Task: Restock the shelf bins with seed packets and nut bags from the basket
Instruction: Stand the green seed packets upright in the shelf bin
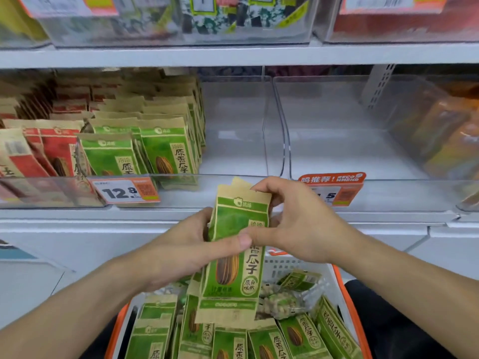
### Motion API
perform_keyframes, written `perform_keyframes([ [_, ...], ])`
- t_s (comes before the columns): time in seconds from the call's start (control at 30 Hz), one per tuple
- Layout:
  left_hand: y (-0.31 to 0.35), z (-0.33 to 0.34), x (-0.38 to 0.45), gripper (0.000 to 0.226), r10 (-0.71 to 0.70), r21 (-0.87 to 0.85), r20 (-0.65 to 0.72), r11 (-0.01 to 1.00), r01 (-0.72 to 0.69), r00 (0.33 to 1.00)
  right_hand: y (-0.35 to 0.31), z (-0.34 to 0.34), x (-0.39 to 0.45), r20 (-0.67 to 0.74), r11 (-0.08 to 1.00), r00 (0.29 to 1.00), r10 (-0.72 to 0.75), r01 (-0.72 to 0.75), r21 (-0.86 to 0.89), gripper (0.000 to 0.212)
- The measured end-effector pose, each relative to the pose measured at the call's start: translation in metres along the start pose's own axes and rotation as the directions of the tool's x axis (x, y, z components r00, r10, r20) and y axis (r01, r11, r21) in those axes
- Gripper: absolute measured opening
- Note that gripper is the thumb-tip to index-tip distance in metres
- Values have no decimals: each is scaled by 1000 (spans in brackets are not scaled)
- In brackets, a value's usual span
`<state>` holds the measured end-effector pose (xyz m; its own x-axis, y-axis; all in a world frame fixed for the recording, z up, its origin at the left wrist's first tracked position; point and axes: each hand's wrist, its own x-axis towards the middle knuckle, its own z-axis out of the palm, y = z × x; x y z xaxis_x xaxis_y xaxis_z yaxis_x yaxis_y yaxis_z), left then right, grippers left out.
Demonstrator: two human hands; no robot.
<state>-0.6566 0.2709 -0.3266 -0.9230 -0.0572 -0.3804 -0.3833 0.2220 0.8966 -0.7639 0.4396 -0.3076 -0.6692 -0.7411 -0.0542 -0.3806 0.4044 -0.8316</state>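
Seed packets point(234, 257) upright, gripped mid-stack by left hand point(186, 251), pinched at top by right hand point(298, 224); clear bin point(233, 125) straight ahead, above basket point(344, 288).

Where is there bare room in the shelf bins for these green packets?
Free: the right part of the bin, beside the standing green packets, and the clear bin left of the orange bags. Crowded: the red packets at far left.

Matt paper packets point(234, 255) — clear plastic bins point(363, 193)

Green seed packets point(237, 244) between both hands, above basket point(344, 283)
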Motion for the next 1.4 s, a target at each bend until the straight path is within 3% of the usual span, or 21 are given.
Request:
perform_keyframes([
  [0.1,5,-5,0,64,69,11,-93,998,-69,993,1,1,-3,-101,997,994,-36,30,-67,46],
  [0.3,8,-17,2,57,183,-13,-127,982,-186,975,-7,9,-10,-237,999,972,-7,18,46,55],
  [0.43,7,-18,1,53,274,-98,-142,952,-289,951,-9,7,-5,-164,932,985,47,16,362,87],
  [0.5,5,-22,0,58,346,-108,-221,921,-376,912,-9,6,-1,-32,887,999,28,-10,462,84],
  [0.63,2,-34,-4,62,485,50,-356,863,-502,798,-14,11,5,42,923,989,-145,120,365,68],
  [0.7,3,-37,-8,56,546,130,-397,829,-544,737,-18,14,9,4,930,973,-232,221,294,68],
  [0.8,8,-43,-14,49,637,243,-430,764,-597,640,-28,19,16,-151,900,913,-380,402,170,50],
  [0.87,10,-50,-18,52,686,376,-439,727,-575,580,-34,21,22,-270,844,821,-502,534,53,46],
  [0.97,6,-68,-21,59,714,585,-494,695,-418,496,-42,22,34,-431,753,680,-593,658,1,51],
  [1.03,1,-82,-20,50,730,690,-520,665,-286,443,-45,25,45,-483,731,649,-588,682,26,56],
  [1.17,-13,-103,-10,46,733,771,-531,626,-118,426,-46,35,70,-474,770,698,-537,635,61,60],
  [1.4,-27,-109,3,59,704,785,-548,619,-12,452,-45,60,103,-414,863,801,-432,500,66,51],
])
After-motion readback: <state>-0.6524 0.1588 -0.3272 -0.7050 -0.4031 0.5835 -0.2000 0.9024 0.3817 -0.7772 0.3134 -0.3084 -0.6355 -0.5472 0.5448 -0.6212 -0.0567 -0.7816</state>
